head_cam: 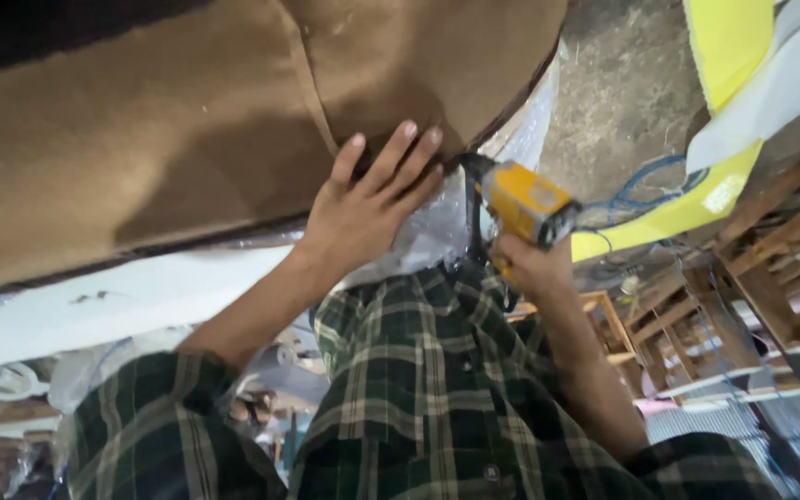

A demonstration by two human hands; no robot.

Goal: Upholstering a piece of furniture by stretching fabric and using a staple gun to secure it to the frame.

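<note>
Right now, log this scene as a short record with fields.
left hand: flat, fingers spread, pressing on brown fabric
right hand: gripping a yellow staple gun, its nose at the fabric's edge
under the fabric: clear plastic wrap
hose: blue, beside the tool
right side: wooden frames, yellow foam

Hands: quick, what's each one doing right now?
Left hand: open, fingers spread flat on the brown fabric.
Right hand: closed around a yellow staple gun.
</note>
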